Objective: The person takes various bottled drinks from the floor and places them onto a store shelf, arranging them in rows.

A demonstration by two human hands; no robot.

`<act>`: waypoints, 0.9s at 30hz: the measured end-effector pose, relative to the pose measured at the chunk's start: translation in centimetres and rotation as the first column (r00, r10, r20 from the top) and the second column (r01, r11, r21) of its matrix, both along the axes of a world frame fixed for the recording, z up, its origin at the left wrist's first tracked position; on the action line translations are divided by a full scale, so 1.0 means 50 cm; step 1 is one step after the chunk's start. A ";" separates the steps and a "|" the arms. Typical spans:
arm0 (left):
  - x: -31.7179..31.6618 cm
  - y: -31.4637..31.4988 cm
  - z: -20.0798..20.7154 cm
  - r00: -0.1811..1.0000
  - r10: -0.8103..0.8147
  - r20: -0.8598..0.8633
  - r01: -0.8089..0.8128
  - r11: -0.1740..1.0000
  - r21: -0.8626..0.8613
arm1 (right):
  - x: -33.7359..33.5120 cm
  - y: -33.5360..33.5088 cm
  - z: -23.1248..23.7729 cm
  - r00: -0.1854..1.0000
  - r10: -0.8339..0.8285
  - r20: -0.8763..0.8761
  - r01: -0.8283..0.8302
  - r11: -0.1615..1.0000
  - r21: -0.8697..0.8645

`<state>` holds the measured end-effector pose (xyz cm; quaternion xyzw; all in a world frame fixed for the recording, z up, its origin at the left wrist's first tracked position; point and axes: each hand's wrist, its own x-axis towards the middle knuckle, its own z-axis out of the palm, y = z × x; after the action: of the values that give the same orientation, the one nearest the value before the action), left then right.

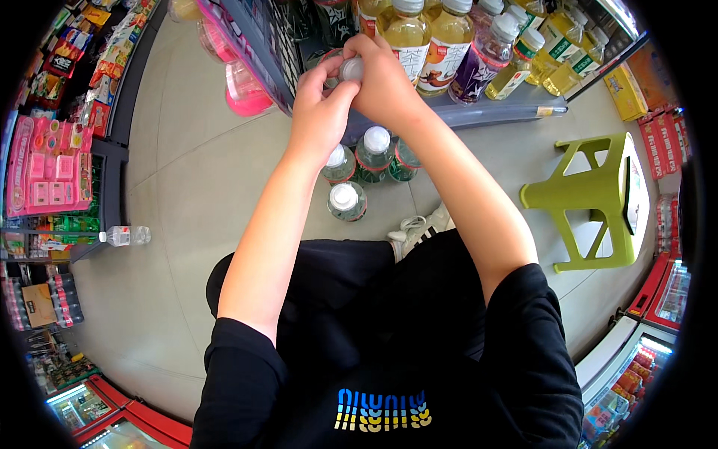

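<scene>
At the edge of a low shelf [486, 108], my left hand [321, 101] and my right hand [385, 82] are closed together around a bottle with a whitish cap [351, 70]. My fingers hide most of its body. Just beyond my right hand stand several bottles of yellow drink [404, 34] with white caps, and a dark purple bottle [479, 63] is among them. Below my wrists, several clear bottles with white caps stand on the floor, such as the nearest bottle [346, 200] and one behind it [375, 150].
A green plastic stool [598, 202] lies tipped on its side at right. Pink containers [245, 88] hang left of the shelf. One clear bottle [127, 236] lies on the floor [179, 194] at left. Snack racks [67, 52] and red-framed coolers [651, 359] line the sides.
</scene>
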<state>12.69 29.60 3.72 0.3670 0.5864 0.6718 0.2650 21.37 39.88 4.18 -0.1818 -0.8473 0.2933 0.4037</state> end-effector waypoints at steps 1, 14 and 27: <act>0.007 -0.009 0.006 1.000 0.007 0.010 -0.007 1.000 -0.018 | 0.006 -0.004 0.006 1.000 0.010 -0.001 -0.010 1.000 0.000; 0.085 -0.173 0.249 0.973 -0.146 -0.176 0.168 0.978 0.122 | 0.167 -0.150 0.316 0.993 0.106 0.045 -0.106 0.994 0.012; 0.051 -0.352 0.287 0.960 -0.081 -0.267 0.090 0.996 0.020 | 0.108 -0.248 0.331 0.918 0.386 0.093 -0.357 0.905 -0.233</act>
<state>15.24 12.00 18.05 0.4827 0.5894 0.6138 0.2069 26.77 27.49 20.75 -0.0784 -0.8560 0.4402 0.2594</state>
